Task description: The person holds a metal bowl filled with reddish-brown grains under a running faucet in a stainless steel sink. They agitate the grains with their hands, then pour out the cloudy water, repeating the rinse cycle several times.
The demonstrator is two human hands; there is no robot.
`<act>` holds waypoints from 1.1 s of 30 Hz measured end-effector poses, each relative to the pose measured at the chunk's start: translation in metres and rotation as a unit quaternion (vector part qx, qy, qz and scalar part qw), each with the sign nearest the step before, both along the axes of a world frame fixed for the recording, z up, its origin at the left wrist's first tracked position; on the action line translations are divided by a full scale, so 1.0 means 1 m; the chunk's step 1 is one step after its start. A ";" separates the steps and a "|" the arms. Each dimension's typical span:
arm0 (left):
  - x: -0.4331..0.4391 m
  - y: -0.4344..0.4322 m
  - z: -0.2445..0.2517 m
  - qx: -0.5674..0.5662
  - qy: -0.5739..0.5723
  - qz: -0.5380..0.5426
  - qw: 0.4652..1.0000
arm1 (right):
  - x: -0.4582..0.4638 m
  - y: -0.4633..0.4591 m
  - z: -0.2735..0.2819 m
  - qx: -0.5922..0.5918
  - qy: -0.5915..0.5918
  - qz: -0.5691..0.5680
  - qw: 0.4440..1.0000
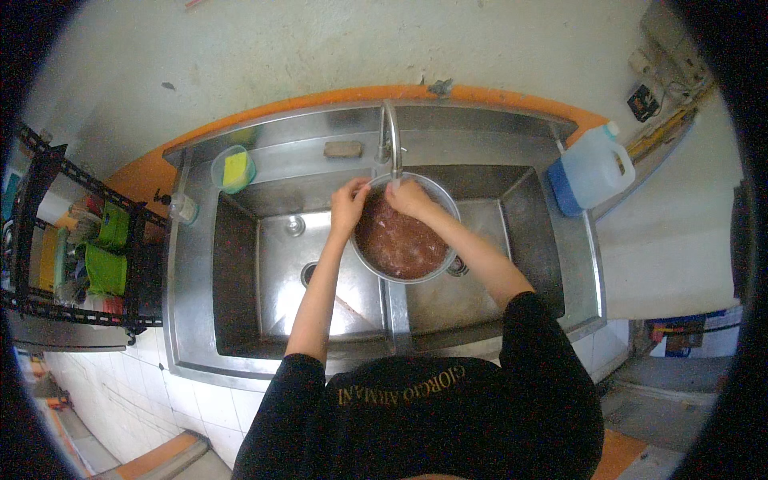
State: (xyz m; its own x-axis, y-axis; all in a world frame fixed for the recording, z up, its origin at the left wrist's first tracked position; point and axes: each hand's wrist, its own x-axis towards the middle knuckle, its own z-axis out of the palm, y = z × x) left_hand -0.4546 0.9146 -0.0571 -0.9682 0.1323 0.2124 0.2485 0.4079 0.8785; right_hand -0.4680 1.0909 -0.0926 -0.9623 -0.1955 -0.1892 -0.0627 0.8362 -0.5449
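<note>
A round metal bowl (450, 207) straddles the divider between the two sink basins. Reddish-brown contents (403, 237), wet and with pale flecks, fill much of it; I cannot tell what they are. My left hand (350, 203) grips the bowl's left rim with fingers and thumb. Over the far part of the bowl is my right hand (411, 197), just below the spout of the curved metal faucet (393, 135). Its fingers are curled and turned from view, so whether they hold anything is hidden.
The stainless steel double sink (398, 336) has drains in both basins. A plastic tub (251, 175) with a yellow sponge (235, 168), a brownish block (343, 149) and a pump bottle (183, 210) stand on the ledges. At right is a jug of blue liquid (591, 168); at left, a black rack (141, 264).
</note>
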 end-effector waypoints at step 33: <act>0.162 -0.008 -0.013 0.588 -0.306 0.010 0.749 | 0.188 0.045 0.122 -0.115 0.206 -0.247 0.940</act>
State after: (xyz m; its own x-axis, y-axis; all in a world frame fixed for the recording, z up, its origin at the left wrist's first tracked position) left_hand -0.2923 0.9061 -0.0696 -0.9309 0.1873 -0.3135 -0.3439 -0.7387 0.5797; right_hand -0.2796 1.1361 0.0295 -0.9292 0.3035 0.2111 0.0569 0.6815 -0.7296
